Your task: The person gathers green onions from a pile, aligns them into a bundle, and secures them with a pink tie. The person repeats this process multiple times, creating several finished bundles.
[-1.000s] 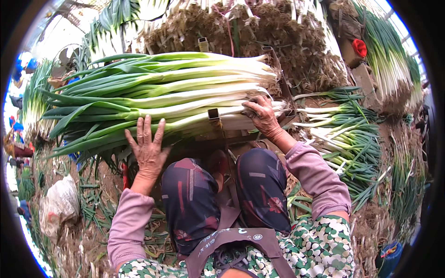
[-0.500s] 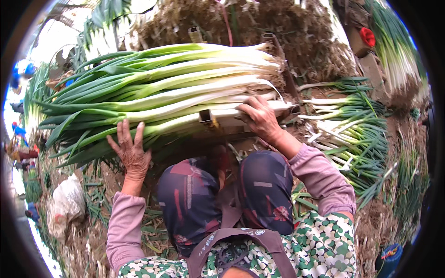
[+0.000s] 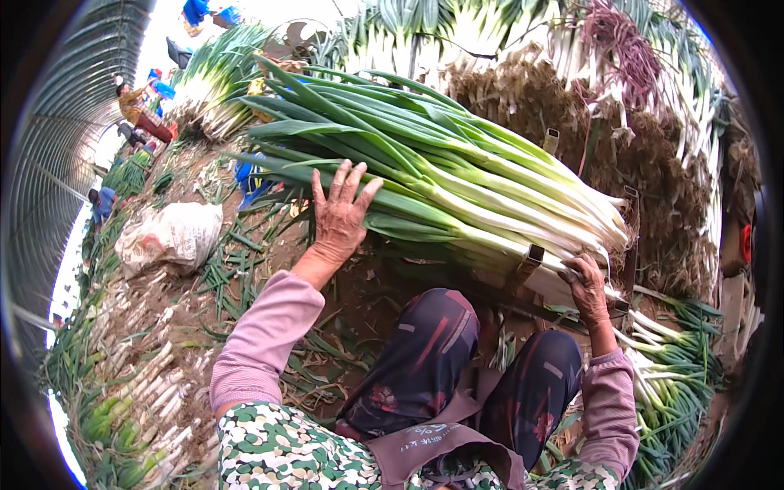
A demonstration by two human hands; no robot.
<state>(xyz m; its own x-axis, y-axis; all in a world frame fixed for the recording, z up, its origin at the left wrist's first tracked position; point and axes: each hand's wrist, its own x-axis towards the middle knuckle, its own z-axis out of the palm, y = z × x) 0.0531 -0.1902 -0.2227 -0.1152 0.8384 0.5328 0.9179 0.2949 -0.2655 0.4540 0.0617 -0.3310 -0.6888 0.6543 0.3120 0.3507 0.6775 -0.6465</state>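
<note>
A thick bundle of long green onions (image 3: 441,163) lies aslant in a metal frame (image 3: 531,265), leaves to the upper left and white root ends to the right. My left hand (image 3: 339,204) lies on the green leaves with fingers spread. My right hand (image 3: 585,290) has its fingers curled on the nearest white stalks at the root end, beside the frame's upright post; its fingertips are partly hidden.
Stacked onions with soil-covered roots (image 3: 653,196) stand behind the frame. Loose onions (image 3: 665,367) lie at right. A white sack (image 3: 171,237), blue plastic (image 3: 253,180) and trimmings are on the ground at left. Co-workers (image 3: 139,110) are at the far upper left, near the tunnel wall (image 3: 73,106).
The view has swung to the left, so the bundle now appears diagonal and farther right. Both hands remain on it, the left on the leaves, the right at the root end.
</note>
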